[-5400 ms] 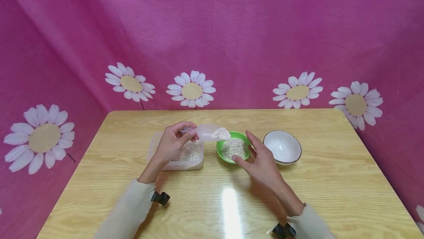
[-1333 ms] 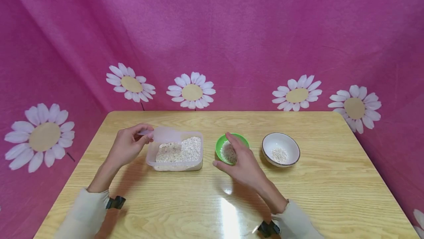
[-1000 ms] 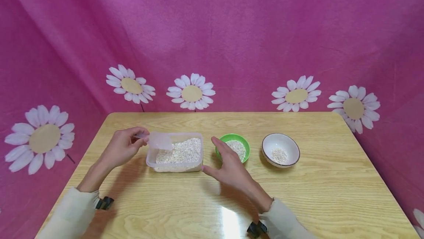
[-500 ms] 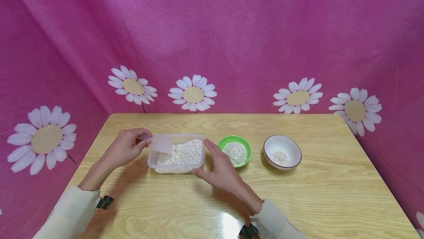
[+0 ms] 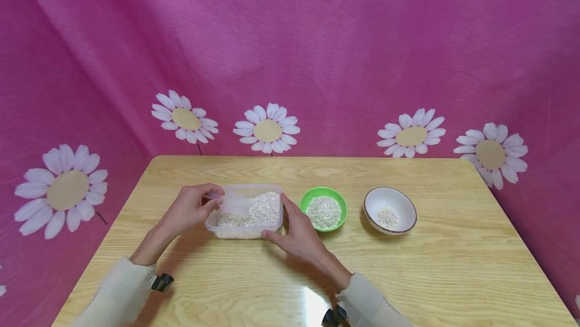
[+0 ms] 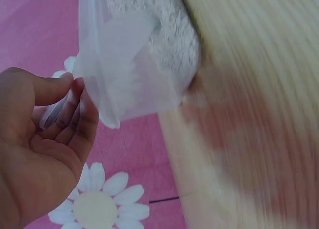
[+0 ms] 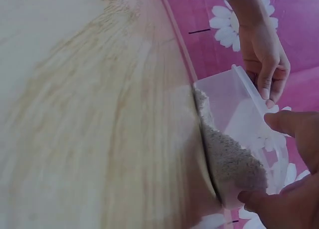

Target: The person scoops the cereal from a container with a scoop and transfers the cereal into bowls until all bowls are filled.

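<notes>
My left hand pinches the handle of a translucent plastic scoop between thumb and fingers. The scoop's blade is inside a clear rectangular plastic container, its tip in the oat-like flakes. In the left wrist view, the blade shows blurrily through the container wall. At the container's right end, my right hand grips it, thumb at the front corner and fingers along the side. The right wrist view shows fingertips against the wall, with flakes heaped behind it.
Right of the container stands a green bowl holding a mound of flakes. Farther right is a white bowl with a dark rim and a small heap of flakes. Behind the wooden table hangs a pink flowered cloth.
The scoop, earlier loaded over the green bowl, went back to the container and now digs rightward into the flakes. Flakes appeared in the white bowl. My right hand moved left from the green bowl to the container.
</notes>
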`<action>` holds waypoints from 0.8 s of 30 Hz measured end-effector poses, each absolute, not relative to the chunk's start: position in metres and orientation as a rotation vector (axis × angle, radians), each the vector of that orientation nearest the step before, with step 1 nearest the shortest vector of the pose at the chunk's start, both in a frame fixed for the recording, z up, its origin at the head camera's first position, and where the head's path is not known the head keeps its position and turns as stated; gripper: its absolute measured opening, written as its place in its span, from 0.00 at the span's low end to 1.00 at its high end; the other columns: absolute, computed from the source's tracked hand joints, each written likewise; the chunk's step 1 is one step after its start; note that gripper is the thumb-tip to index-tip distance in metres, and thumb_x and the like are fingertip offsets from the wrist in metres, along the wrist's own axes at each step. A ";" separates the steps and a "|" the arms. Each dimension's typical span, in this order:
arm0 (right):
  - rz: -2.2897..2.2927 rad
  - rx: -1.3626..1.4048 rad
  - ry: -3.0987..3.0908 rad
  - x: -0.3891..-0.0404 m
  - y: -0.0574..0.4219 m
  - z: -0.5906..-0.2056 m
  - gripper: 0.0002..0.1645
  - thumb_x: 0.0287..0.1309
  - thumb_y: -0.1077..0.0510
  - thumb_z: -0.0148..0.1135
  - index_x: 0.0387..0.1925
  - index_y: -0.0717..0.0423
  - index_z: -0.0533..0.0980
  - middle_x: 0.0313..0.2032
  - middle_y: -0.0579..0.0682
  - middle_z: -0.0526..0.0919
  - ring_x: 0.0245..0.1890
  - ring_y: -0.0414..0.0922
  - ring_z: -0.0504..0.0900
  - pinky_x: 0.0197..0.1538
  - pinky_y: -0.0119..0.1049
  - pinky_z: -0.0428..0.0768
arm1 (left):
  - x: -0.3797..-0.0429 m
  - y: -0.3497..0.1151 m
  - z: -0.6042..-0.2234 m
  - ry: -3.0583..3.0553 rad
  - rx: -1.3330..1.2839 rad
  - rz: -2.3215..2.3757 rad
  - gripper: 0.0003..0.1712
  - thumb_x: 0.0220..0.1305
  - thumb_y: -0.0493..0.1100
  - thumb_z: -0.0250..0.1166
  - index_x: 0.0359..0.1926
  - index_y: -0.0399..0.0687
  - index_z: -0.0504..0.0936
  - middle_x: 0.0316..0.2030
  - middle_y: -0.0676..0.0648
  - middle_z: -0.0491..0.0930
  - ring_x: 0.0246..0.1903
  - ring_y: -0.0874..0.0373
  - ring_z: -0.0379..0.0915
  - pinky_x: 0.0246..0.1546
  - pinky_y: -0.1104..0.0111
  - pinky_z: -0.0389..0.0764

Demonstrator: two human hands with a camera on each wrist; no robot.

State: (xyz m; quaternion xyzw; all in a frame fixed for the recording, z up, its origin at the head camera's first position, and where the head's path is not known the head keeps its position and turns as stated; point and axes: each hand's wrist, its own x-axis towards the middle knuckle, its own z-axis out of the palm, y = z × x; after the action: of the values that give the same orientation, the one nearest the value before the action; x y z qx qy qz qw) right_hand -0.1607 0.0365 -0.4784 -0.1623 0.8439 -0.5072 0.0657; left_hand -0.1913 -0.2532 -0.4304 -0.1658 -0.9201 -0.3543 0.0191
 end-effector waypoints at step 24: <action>-1.636 -0.474 2.438 -0.162 0.036 -0.482 0.61 0.66 0.56 0.76 0.85 0.64 0.46 0.83 0.60 0.57 0.82 0.51 0.62 0.78 0.42 0.67 | -0.191 -0.222 -0.450 -2.819 -0.453 -1.288 0.07 0.74 0.34 0.68 0.49 0.36 0.87 0.35 0.45 0.88 0.33 0.58 0.82 0.29 0.72 0.79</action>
State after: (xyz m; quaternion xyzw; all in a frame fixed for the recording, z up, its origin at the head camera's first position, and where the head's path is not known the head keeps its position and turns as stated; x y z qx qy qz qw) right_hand -0.1619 0.0359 -0.4817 -0.1588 0.8169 -0.5481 0.0839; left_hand -0.1913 -0.2220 -0.4500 -0.1446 -0.9000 -0.4113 0.0047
